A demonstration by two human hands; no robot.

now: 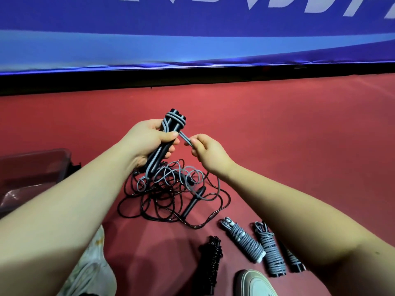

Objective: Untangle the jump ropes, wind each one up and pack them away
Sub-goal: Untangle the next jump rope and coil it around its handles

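4 wound ropes (243,242) lie near right on the floor (299,135), unpacked. The left hand (149,142) grips 2 black handles (172,124); the right hand (205,150) pinches their grey rope (184,138), barely wound, above a black tangle (171,201).

tangled ropes (171,197) before wound bundles (245,242)

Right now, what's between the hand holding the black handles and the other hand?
In the head view, a short stretch of grey rope runs from the black handles, gripped by the left hand, to the right hand, which pinches it.
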